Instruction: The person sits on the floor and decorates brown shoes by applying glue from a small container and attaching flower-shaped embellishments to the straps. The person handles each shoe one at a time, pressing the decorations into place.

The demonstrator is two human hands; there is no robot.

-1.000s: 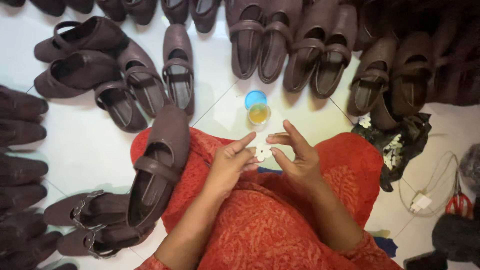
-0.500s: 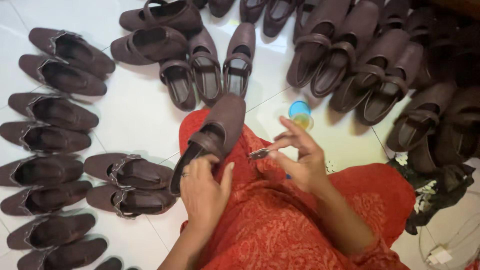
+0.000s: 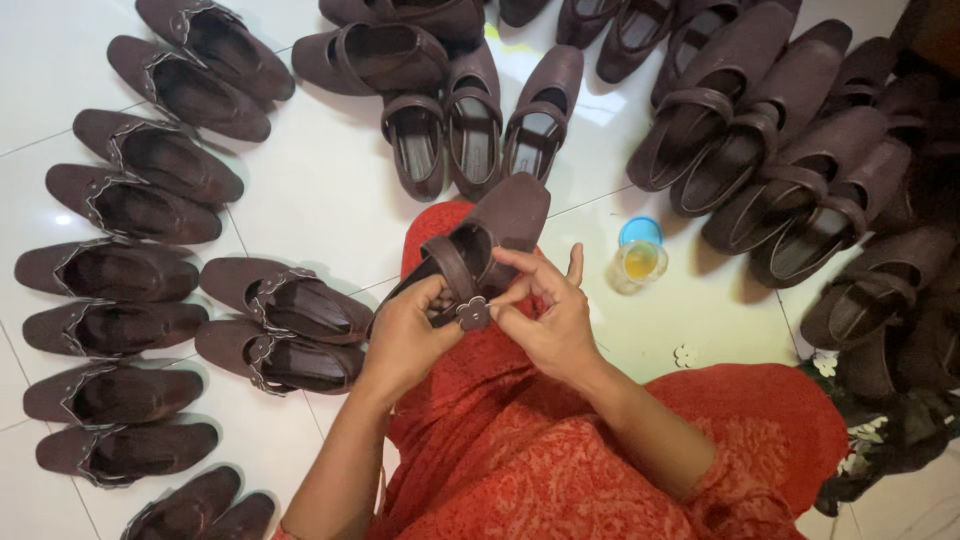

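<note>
We see left hand (image 3: 405, 335) and right hand (image 3: 550, 315) both pinching small brown flower-shaped trim (image 3: 473, 313) against strap of dark brown fabric shoe (image 3: 490, 235), wrists bent inward over red-clad lap.

Brown shoes (image 3: 150, 205) are lying in rows on the white floor (image 3: 320, 190). A small cup (image 3: 640, 262) of yellow liquid is standing near a flower cutout (image 3: 684, 355).
</note>
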